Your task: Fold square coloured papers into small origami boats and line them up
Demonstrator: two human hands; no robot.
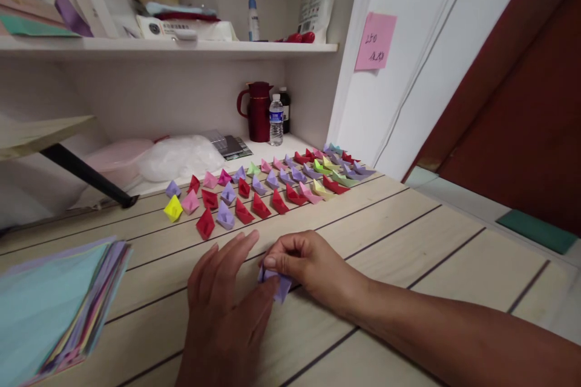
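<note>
A small folded piece of purple paper point(282, 288) is pinched between the thumb and fingers of my right hand point(313, 263), low over the wooden table. My left hand point(227, 302) is beside it on the left, fingers stretched up and apart, with the thumb reaching to the paper's near side. Whether that thumb presses on the paper is hard to make out. Beyond both hands stand several folded paper boats in rows, among them a red paper boat point(206, 224), a purple paper boat point(226, 216) and a yellow paper boat point(173, 208).
A stack of coloured paper sheets point(49, 308) lies at the left on the slatted table point(408, 236). Behind the boats are a dark red jug point(259, 112), a water bottle point(276, 121) and a white plastic bag point(179, 158). A shelf point(181, 51) runs above them.
</note>
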